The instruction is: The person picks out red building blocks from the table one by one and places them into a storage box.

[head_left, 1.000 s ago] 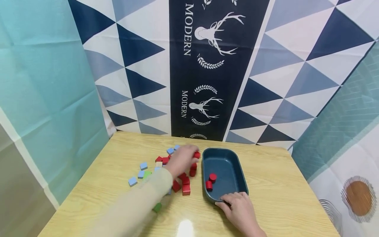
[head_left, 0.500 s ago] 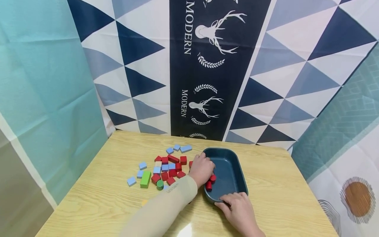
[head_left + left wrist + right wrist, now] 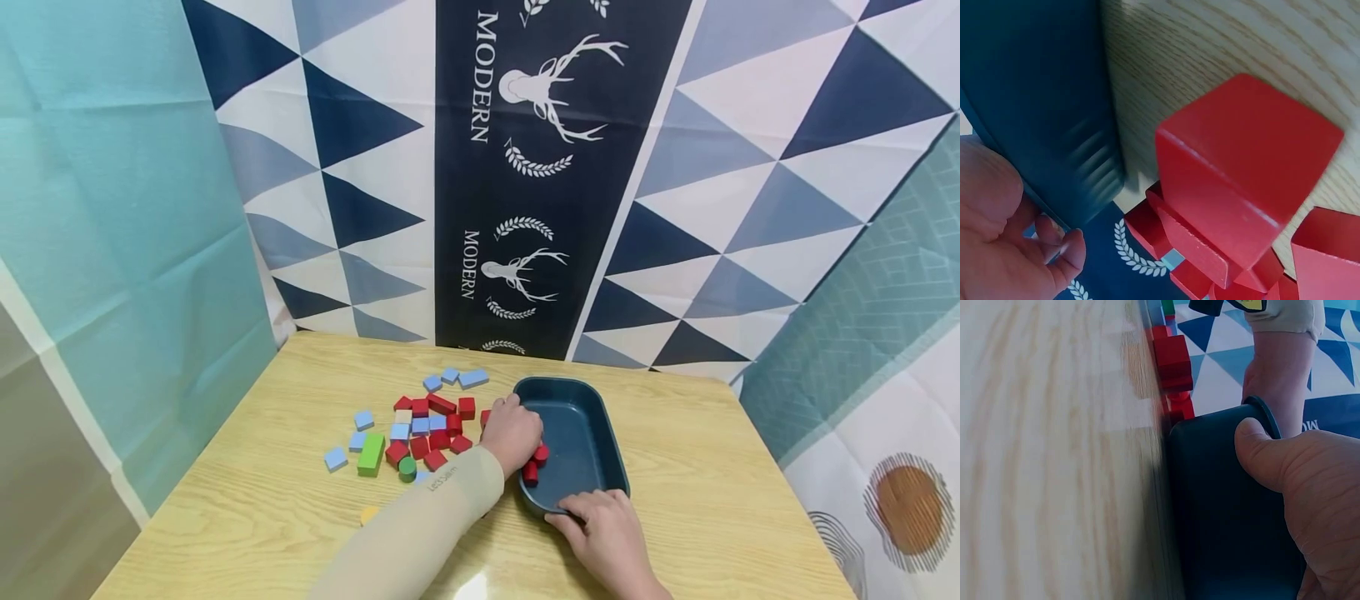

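Note:
My right hand [image 3: 606, 529] grips the near rim of a deep dark-blue tray [image 3: 611, 446]; in the right wrist view the thumb lies on the outer wall. At the tray's left rim is my left hand [image 3: 513, 435], its fingers reaching over the edge. The left wrist view shows the left hand's curled fingers [image 3: 1069, 256] by the rim, but whether they hold anything is hidden. Inside the tray, a red cylinder [image 3: 541, 455] and another red cylinder [image 3: 530, 474] lie by the left wall. A large red block [image 3: 1241, 169] stands close beside the tray outside.
Several red blocks [image 3: 419, 447] and light-blue blocks [image 3: 336, 458] are spread left of the tray. Among them are a green block [image 3: 371, 455], a green cylinder [image 3: 407, 469] and a yellow piece [image 3: 369, 515]. A patterned cloth [image 3: 510, 167] hangs behind the wooden table [image 3: 697, 467].
My left hand has moved from the far blocks, where it was at a red piece, rightward and nearer to the tray's left rim. The right hand and tray have stayed in place.

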